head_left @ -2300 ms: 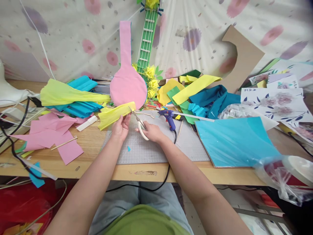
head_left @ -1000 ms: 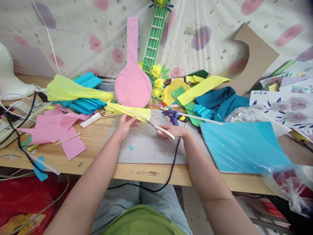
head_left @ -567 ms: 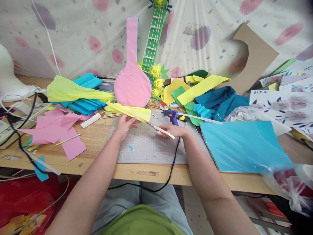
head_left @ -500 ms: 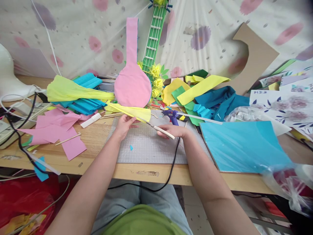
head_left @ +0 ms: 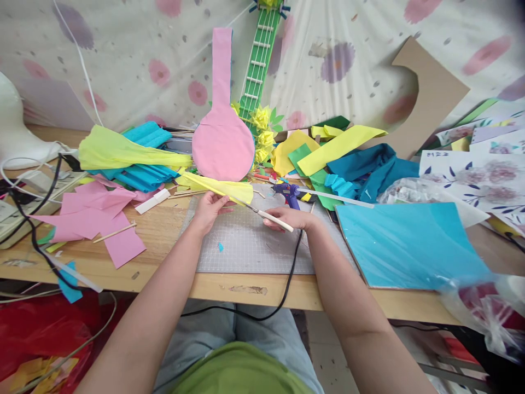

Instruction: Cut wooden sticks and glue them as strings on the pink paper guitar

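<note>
My left hand (head_left: 212, 210) is closed on the near edge of a yellow crepe paper strip (head_left: 229, 189), which slants across the back of the grey cutting mat (head_left: 241, 251). In my right hand (head_left: 287, 217) is a pair of scissors (head_left: 275, 220) with pale handles. Its blades point left along the strip's lower edge, close to my left fingers. Whether the blades are parted I cannot tell. A purple glue gun (head_left: 290, 195) stands just behind my right hand. One small blue scrap (head_left: 220, 247) lies on the mat.
A pink guitar-shaped cutout (head_left: 223, 142) leans upright behind the mat, beside a green stringed neck (head_left: 257, 65). Pink paper (head_left: 98, 210) and yellow crepe paper (head_left: 123, 150) lie left. A blue sheet (head_left: 410, 246) lies right. A black cord (head_left: 293, 268) crosses the mat and hangs over the table edge.
Both hands, the scissors and the yellow strip keep almost the same place. The whole view has shifted very slightly.
</note>
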The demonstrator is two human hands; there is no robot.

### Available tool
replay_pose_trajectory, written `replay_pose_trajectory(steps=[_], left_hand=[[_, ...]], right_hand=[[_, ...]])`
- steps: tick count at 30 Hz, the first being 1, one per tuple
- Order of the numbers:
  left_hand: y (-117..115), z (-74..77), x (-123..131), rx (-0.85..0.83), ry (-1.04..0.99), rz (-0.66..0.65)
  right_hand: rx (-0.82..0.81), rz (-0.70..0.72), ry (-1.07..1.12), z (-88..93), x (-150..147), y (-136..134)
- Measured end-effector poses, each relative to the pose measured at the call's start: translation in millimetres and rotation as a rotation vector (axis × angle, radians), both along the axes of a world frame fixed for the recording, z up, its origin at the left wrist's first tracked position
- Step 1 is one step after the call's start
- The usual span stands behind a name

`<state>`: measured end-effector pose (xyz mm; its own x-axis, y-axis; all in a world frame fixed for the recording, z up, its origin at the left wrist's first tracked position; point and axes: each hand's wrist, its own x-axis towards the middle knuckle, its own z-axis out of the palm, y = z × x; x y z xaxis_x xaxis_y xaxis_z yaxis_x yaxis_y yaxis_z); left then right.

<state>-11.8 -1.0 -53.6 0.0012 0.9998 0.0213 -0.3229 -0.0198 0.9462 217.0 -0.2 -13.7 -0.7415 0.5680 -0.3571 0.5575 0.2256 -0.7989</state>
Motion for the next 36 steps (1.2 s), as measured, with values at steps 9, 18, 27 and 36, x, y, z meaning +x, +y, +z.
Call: replay_pose_trajectory(steps=[9,18,27,36], left_hand=[[1.8,-2.4,-0.6,-0.018,0.009,0.014],[-0.2,0.8,0.9,-0.04,0.027,0.023],[2.4,-4.2,-0.9,-0.023,0.033,0.023],[1.5,-3.7,-0.4,-0.026,0.009,0.013]], right_hand=[[0.045,-0.013,-0.046,-1.0,2.6,3.0],[0.092,-0.044,-0.049,-5.2,5.6,7.2],[0.09,-0.05,-0.065,-1.3,3.8,5.5],[0.178,-0.062,-0.106,-4.1,5.3,7.1]])
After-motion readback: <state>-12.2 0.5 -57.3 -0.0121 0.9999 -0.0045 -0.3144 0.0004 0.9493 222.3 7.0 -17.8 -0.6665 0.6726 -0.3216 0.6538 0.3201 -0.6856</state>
